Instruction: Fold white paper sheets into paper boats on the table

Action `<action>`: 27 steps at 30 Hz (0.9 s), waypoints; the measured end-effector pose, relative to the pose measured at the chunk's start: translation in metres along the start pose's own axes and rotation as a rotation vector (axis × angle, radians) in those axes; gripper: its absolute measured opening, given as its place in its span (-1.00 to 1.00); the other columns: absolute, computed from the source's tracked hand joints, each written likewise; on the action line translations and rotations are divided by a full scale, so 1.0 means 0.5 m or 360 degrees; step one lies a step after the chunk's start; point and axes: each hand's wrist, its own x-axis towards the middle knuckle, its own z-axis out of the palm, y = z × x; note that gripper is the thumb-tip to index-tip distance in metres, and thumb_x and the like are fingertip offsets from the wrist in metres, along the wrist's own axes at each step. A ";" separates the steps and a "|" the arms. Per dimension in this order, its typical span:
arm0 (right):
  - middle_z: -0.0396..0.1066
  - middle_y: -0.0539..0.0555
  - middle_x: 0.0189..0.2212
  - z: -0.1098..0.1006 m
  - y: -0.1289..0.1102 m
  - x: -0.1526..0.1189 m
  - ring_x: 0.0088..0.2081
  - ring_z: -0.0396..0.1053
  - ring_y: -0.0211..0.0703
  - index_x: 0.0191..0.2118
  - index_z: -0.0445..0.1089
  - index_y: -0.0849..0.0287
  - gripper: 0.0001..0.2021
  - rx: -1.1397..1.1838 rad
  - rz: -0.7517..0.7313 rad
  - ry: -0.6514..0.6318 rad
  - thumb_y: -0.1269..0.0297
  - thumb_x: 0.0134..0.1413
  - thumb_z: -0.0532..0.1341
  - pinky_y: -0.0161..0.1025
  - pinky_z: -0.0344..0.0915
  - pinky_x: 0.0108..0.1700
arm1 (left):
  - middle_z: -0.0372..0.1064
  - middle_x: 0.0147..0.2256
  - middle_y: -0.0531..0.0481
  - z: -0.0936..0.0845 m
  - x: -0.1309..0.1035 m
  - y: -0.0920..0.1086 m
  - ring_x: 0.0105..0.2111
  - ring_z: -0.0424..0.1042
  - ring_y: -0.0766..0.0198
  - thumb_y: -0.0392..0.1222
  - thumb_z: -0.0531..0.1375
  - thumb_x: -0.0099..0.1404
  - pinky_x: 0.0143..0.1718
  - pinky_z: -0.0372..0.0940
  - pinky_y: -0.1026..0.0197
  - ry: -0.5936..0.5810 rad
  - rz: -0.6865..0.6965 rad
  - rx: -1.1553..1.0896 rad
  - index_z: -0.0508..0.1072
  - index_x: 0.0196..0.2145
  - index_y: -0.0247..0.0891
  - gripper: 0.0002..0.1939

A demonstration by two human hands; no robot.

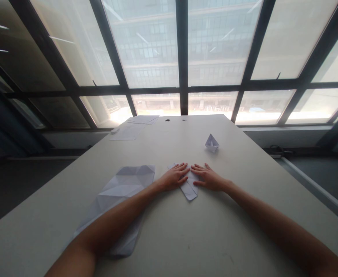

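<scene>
A small folded white paper [189, 191] lies flat on the white table [169, 238], its lower end pointing toward me. My left hand [175, 177] rests on its left side with the fingers spread. On its right side lies my right hand [207, 177], palm down and fingers apart. The fingertips of both hands nearly meet over the paper and cover part of it. Under and beside my left forearm is a large creased white sheet [125, 184].
A folded paper boat [212, 143] stands beyond my right hand. Flat white sheets [125, 132] lie at the table's far left, near a small pale object [115, 130]. Large windows rise behind the far edge. A dark mark is at the right edge.
</scene>
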 end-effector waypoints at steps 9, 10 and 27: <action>-0.06 0.11 0.36 -0.022 0.019 -0.016 0.38 -0.21 -0.02 0.36 -0.03 -0.01 -0.40 0.0036 -0.0144 -0.0013 0.05 0.26 0.08 0.20 -0.34 0.33 | -0.13 0.35 -0.03 -0.032 -0.010 0.012 0.36 -0.17 0.15 0.11 -0.03 0.45 0.34 -0.21 0.04 -0.0115 0.0272 -0.0095 -0.03 0.37 -0.11 -0.37; -0.06 0.10 0.36 -0.020 0.020 -0.016 0.38 -0.21 -0.02 0.36 -0.01 -0.02 -0.41 0.0026 -0.0143 -0.0005 0.09 0.27 0.07 0.21 -0.33 0.33 | -0.13 0.35 -0.01 -0.034 -0.011 0.013 0.36 -0.17 0.14 0.14 -0.01 0.44 0.34 -0.22 0.03 -0.0124 0.0283 -0.0093 -0.02 0.36 -0.09 -0.36; 0.44 0.12 -0.03 0.012 0.041 0.000 0.02 0.37 -0.04 -0.05 0.49 0.03 -0.71 -0.0110 -0.0088 0.0538 0.44 0.17 0.16 0.15 0.02 0.23 | 0.04 0.31 0.01 -0.035 -0.009 0.027 0.26 0.05 -0.02 0.33 0.13 0.25 0.23 -0.04 -0.05 -0.0025 0.0170 0.0070 0.16 0.29 0.09 -0.28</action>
